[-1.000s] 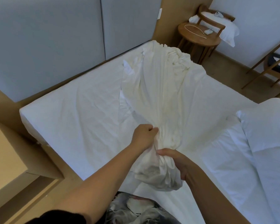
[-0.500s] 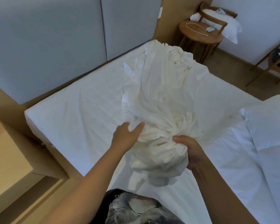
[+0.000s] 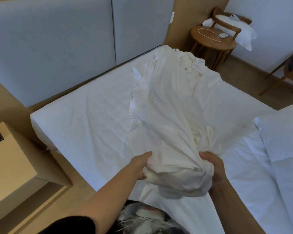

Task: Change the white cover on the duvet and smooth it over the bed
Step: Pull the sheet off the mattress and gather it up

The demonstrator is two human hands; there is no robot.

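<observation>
Gripping the creased, bunched white cover (image 3: 169, 119) are the left hand (image 3: 140, 166) and right hand (image 3: 216, 168).

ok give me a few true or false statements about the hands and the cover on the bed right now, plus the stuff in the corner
1. The left hand and the right hand both grip the bunched near end of the white cover. True.
2. The white cover lies flat and smooth over the whole bed. False: it runs as a rumpled strip up the middle toward the headboard.
3. A cable lies on the round wooden table. True.
4. The chair behind that table is bare. False: a white pillow lies on it.
</observation>
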